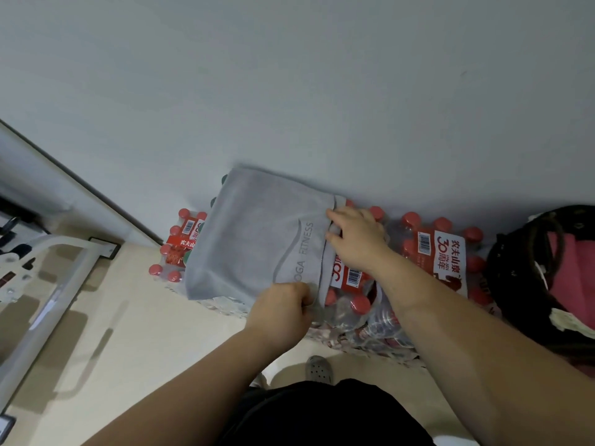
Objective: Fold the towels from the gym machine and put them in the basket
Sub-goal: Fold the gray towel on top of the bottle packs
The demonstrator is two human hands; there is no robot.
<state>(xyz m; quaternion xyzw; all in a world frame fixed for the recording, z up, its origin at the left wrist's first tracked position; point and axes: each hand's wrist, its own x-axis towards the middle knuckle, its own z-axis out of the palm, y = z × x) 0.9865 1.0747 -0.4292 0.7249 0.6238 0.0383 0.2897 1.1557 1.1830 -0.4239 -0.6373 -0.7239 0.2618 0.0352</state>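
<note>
Pinching with thumb and fingers, the right hand [355,238] holds the far right corner of the soft grey rectangular terry towel [257,239]; the left hand [285,304] is curled tight on its near right corner. I think they take this one edge to carry it over for the next fold. The towel lies flat on glossy shrink-wrapped packs of red-capped water bottles [441,249], serving as a table. The dark woven basket [505,284] stands just right

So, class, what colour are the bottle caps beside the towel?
Red: bottle caps, head view shows them best.
</note>
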